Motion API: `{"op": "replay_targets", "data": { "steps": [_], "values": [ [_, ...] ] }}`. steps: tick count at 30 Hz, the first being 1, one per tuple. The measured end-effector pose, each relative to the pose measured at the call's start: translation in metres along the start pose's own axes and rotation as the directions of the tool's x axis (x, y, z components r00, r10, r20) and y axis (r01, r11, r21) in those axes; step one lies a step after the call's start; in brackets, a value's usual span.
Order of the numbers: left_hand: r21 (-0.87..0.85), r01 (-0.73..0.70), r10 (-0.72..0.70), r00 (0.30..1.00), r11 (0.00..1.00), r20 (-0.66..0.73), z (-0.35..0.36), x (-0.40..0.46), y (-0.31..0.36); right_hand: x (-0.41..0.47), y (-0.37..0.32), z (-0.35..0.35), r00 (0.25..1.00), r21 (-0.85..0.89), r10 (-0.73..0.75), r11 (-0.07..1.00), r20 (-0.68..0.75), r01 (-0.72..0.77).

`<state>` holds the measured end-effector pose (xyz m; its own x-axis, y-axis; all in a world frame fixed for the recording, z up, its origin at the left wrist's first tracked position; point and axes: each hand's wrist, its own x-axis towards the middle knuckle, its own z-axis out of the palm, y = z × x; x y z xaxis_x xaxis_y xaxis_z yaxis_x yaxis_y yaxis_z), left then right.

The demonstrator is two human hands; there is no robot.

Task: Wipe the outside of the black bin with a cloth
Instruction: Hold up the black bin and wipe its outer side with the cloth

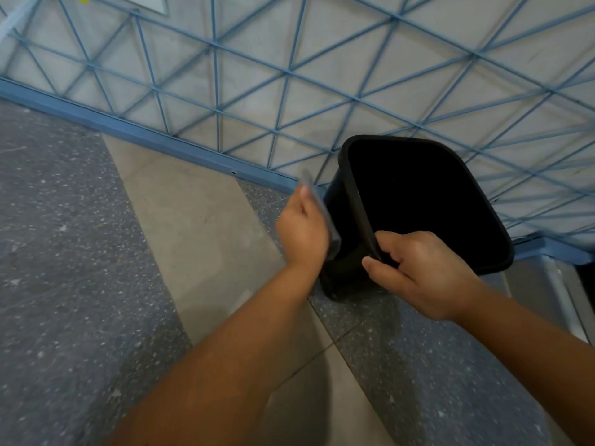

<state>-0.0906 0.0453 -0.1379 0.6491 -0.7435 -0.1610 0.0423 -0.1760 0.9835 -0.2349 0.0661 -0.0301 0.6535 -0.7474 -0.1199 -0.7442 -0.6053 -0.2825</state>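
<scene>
The black bin (418, 201) stands on the floor, tilted toward me so its dark inside shows. My right hand (418, 272) grips the near rim, fingers curled over the edge. My left hand (302, 230) presses a thin grey cloth (322, 210) flat against the bin's left outer wall. The cloth is blurred and shows only as a strip between palm and bin. The lower part of the bin's side is hidden behind my hands.
A wall with a blue diamond lattice (289, 72) and a blue skirting (145, 136) runs right behind the bin. The floor has grey speckled tiles (64, 252) and a beige strip (199, 226). A metal frame (557, 284) stands at the right.
</scene>
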Motion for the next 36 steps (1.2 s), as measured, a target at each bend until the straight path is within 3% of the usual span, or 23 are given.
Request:
{"op": "replay_targets", "data": {
  "steps": [3,7,10,15,20,27,36],
  "values": [
    [0.020,-0.040,0.037,0.994,0.999,0.101,0.019,0.010,0.031,0.000,0.000,0.000,1.000,-0.005,-0.022,1.000,-0.008,0.022],
    [0.017,0.156,-0.156,0.958,0.988,0.242,0.030,0.024,0.011,0.001,0.003,0.000,0.999,0.007,-0.047,0.999,-0.021,0.047],
    [0.083,0.217,-0.232,0.929,0.973,0.288,0.029,0.030,-0.013,0.001,0.005,0.002,0.998,0.023,-0.058,0.998,-0.023,0.059],
    [0.231,0.112,-0.194,0.907,0.966,0.373,0.024,0.026,-0.046,0.001,0.006,0.002,0.997,0.029,-0.073,0.997,-0.029,0.074],
    [0.288,0.070,-0.179,0.911,0.955,0.371,0.022,0.003,-0.074,0.001,0.005,0.002,0.997,0.021,-0.066,0.998,-0.031,0.067],
    [0.055,0.253,-0.256,0.910,0.966,0.325,0.021,-0.042,-0.078,0.001,0.002,0.001,0.999,0.010,-0.040,0.999,-0.034,0.040],
    [-0.221,0.503,-0.427,0.848,0.836,0.315,0.026,-0.074,-0.060,0.000,0.000,0.002,1.000,0.026,-0.005,1.000,-0.029,0.006]
  ]
}}
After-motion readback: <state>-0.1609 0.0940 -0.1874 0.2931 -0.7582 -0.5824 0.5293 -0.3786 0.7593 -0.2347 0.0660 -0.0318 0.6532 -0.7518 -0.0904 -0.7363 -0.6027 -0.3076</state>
